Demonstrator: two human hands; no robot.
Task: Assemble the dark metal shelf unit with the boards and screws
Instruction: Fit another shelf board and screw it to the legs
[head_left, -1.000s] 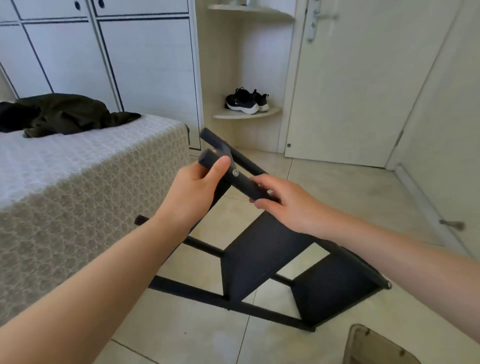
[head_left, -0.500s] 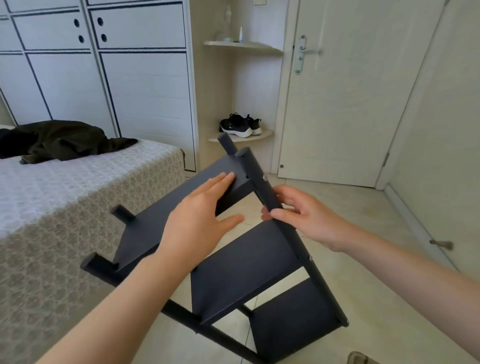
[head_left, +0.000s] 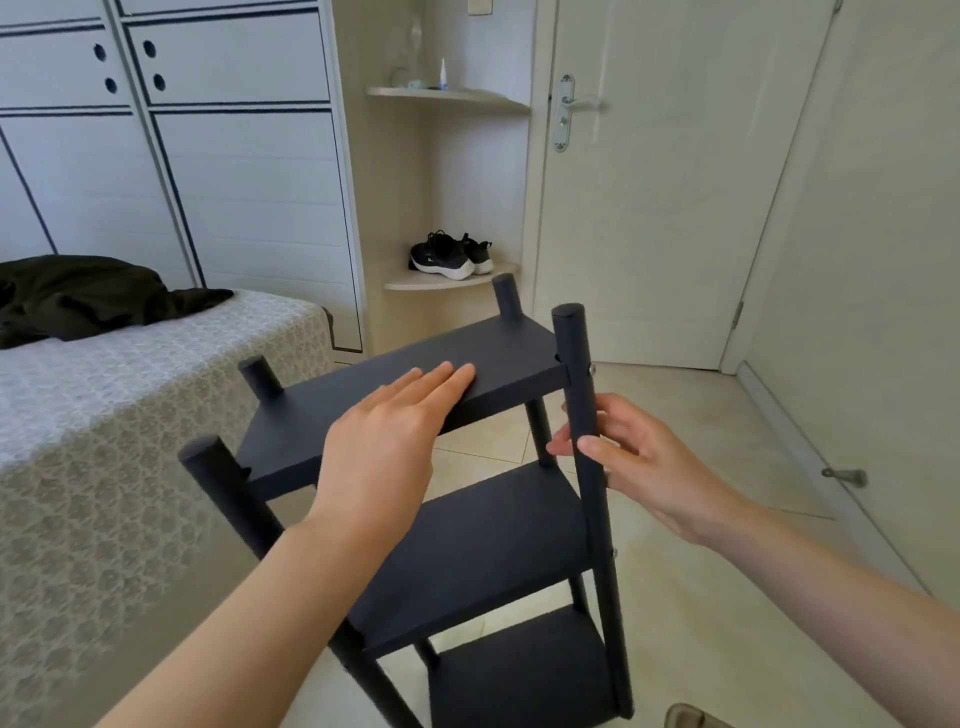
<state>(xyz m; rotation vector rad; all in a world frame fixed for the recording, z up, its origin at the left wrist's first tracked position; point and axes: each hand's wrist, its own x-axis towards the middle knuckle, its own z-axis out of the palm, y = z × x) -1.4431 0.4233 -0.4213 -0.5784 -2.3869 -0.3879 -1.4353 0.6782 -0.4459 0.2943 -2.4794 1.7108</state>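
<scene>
While your left hand (head_left: 384, 447) lay flat and open on the top board (head_left: 509, 353) and your right hand (head_left: 639, 457) curled round the post (head_left: 582, 395), the shelf (head_left: 483, 535) at mid-frame seemed to lean, so a slack grip could have tipped it.

Quick body check from where I'm standing: 2 arms visible, both bare from the frame edge down to the fingertips. The left forearm (head_left: 249, 613) comes in at 7 o'clock, the right forearm (head_left: 831, 587) at 4 o'clock. Both are slim and smooth, and the wide lens fattens them near the edge.

The left hand (head_left: 384, 447) shows its back, with long slender fingers and faint knuckles. The right hand (head_left: 644, 467) shows 1 clear thumbnail (head_left: 588, 444), cut short and plain, with a light tip. The other nails are too small or turned away to read.

Upper arms, torso and clothing are out of frame, so I can't tell what's worn.
</scene>
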